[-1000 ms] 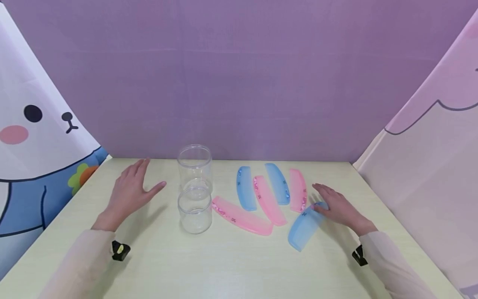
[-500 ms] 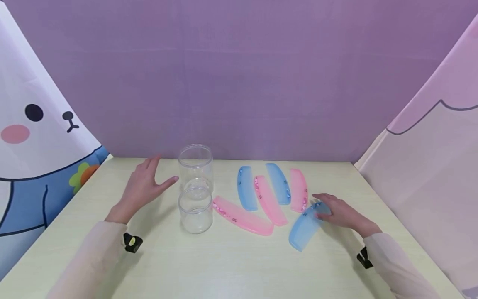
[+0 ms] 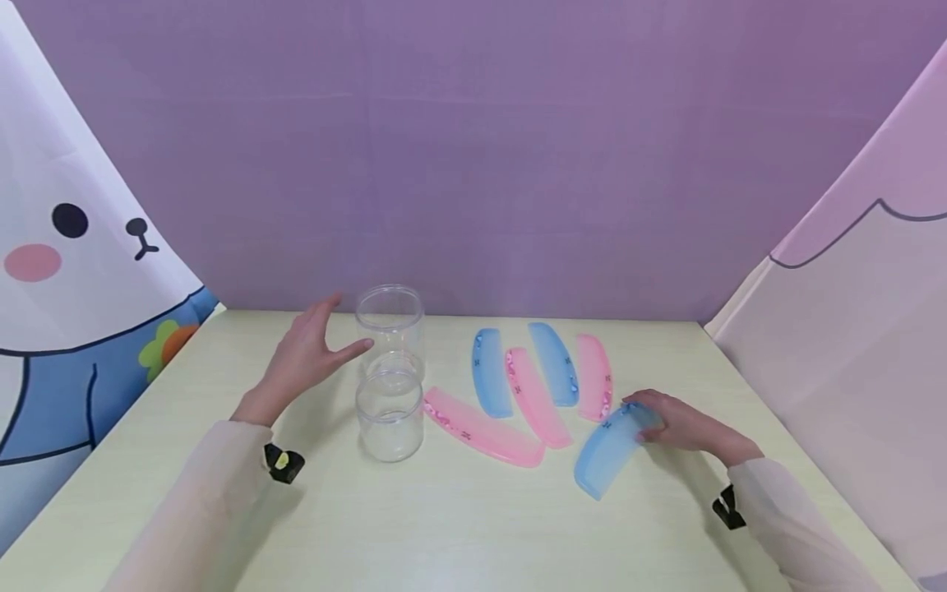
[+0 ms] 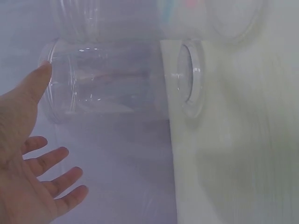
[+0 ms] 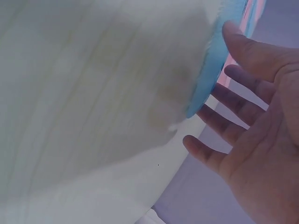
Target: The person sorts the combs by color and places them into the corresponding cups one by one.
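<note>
Blue comb [image 5: 211,65] cut by right-wrist frame's top; tall jar [image 4: 107,81] blurred, hazy

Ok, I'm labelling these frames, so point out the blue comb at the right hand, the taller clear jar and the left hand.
blue comb [image 3: 608,454], head view, middle of its flat body
taller clear jar [image 3: 390,322], head view, upper wall
left hand [image 3: 305,359], head view, back of the hand

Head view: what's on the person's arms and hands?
Both hands are bare: left hand, right hand. Each arm wears a pale pink, slightly sheer long sleeve. A small black device sits at each wrist; the left one shows a yellow mark.
</note>
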`<state>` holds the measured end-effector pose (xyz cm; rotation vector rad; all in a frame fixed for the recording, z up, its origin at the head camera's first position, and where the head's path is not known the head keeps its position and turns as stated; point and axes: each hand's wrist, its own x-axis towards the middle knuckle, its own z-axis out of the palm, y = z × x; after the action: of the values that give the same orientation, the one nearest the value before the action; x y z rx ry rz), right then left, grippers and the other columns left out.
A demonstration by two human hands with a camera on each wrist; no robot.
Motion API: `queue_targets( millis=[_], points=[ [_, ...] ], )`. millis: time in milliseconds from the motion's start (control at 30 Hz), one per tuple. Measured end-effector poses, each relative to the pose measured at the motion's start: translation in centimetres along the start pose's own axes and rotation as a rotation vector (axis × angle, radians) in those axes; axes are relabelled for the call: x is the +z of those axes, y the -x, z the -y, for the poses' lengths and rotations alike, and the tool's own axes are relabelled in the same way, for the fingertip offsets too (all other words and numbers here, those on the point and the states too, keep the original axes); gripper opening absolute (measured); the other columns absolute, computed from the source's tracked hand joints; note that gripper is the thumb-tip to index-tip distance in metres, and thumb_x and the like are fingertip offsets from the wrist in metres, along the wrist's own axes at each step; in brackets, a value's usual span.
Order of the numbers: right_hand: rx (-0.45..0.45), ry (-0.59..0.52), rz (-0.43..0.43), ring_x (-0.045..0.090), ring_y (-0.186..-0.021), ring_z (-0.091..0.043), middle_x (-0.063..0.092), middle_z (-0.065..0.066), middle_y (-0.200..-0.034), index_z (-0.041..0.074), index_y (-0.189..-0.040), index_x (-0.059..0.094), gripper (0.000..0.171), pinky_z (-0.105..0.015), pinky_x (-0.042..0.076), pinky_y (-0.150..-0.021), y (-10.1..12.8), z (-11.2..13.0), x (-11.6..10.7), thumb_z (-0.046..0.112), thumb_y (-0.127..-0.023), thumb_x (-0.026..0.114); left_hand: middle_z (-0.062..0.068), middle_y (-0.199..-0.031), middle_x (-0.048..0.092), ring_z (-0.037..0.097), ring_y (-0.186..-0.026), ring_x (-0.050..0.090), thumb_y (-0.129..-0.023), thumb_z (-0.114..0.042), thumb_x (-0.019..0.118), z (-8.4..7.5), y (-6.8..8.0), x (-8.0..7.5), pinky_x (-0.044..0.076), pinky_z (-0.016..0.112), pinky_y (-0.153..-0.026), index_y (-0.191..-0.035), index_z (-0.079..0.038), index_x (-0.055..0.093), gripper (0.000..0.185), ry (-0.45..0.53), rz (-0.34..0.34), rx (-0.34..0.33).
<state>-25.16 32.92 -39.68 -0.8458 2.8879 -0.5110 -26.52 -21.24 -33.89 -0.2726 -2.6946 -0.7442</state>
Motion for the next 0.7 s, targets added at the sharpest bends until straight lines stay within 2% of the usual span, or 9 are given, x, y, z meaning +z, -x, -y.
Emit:
queue_targets(
  millis=[400,700],
  points=[
    [0.017,-0.035,0.029,0.05,-0.107,-0.04,0.052,-0.023,-0.119,-0.001,-0.12,0.052,0.05,-0.054,0.046,-0.087,-0.2,-0.3,-0.4,0.01,-0.075,0.072,0.023,-0.143,0.031,0.04,-0.132,0.029,-0.072,-0.055,0.069,-0.2,-1.6,0.7,0.028,0.057,-0.105,-0.142,0.001,0.023,0.1,0.073,0.062,-0.002],
    [0.034,-0.04,0.035,0.048,-0.101,-0.036,0.05,-0.02,-0.112,0.0,-0.118,0.055,0.051,-0.052,0.047,-0.083,-0.7,-0.4,-0.6,0.01,-0.072,0.075,0.024,-0.141,0.033,0.04,-0.126,0.036,-0.071,-0.05,0.073,-0.3,-2.2,1.3,0.033,0.056,-0.102,-0.142,0.001,0.021,0.101,0.142,0.091,0.001]
  ],
)
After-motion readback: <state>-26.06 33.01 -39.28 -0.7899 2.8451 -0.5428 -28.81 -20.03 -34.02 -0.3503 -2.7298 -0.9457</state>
